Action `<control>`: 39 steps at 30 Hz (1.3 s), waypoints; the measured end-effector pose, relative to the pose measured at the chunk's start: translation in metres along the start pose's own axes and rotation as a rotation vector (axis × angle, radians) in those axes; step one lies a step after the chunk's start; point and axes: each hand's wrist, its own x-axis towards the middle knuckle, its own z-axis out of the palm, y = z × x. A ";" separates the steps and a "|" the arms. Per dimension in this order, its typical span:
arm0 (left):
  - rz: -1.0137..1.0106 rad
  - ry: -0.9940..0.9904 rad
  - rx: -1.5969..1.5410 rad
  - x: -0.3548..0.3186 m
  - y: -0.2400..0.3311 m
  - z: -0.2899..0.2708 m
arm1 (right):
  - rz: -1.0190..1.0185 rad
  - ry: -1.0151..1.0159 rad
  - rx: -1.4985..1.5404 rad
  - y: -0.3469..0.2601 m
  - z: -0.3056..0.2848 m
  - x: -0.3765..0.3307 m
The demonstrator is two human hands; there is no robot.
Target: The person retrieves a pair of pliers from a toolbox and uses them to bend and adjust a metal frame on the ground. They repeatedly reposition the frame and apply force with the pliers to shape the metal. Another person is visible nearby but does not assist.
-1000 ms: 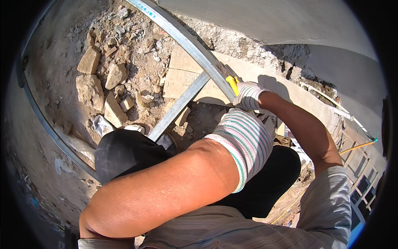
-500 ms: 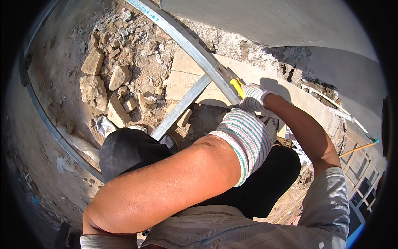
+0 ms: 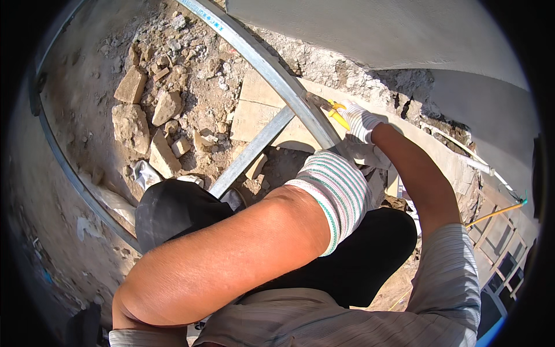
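Observation:
My right hand (image 3: 359, 122), in a striped knit glove, is closed around yellow-handled pliers (image 3: 337, 115). The dark jaws of the tool are at the edge of a long galvanized metal channel (image 3: 272, 72), near where a second metal strip (image 3: 251, 153) joins it at an angle. My left hand (image 3: 341, 185), gloved the same way, is bent over beside the near end of the channel. Its fingers are hidden beneath the glove's back, so its grip does not show.
Broken stone blocks (image 3: 131, 127) and rubble lie left of the channel. Pale slabs (image 3: 254, 104) lie beneath it, beside a grey wall (image 3: 376, 29). Another curved-looking metal rail (image 3: 78, 179) runs along the left. A white pipe (image 3: 462, 151) lies at the right, by a wooden frame (image 3: 497, 243).
My right hand has shifted slightly right and up with the pliers, whose handles now show spread apart. My left hand has moved slightly left; the channel is nearly still.

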 end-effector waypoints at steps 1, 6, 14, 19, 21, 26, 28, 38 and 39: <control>0.007 -0.013 0.015 -0.001 0.000 0.000 | 0.044 -0.068 0.044 0.002 -0.007 -0.005; 0.037 0.061 -0.006 0.000 0.003 -0.001 | 0.437 -0.285 0.456 -0.037 -0.022 -0.009; 0.007 0.029 -0.050 0.005 0.000 -0.004 | 0.411 -0.448 0.329 -0.070 -0.037 -0.001; 0.024 0.116 -0.030 0.003 0.003 0.010 | 0.226 -0.136 0.197 -0.019 0.011 -0.005; 0.034 0.104 -0.016 -0.002 0.001 0.004 | 0.112 -0.159 0.023 -0.012 0.010 0.003; 0.085 0.030 -0.002 -0.003 0.001 -0.007 | 0.296 -0.170 0.286 -0.010 0.005 -0.013; 0.039 0.022 -0.028 -0.002 0.000 0.000 | 0.327 -0.308 0.274 -0.050 -0.033 -0.006; 0.053 0.115 -0.022 -0.004 -0.001 0.005 | 0.257 -0.131 0.140 -0.034 0.013 -0.009; 0.058 0.142 -0.024 -0.005 -0.001 0.004 | 0.196 -0.049 0.083 -0.015 0.026 -0.007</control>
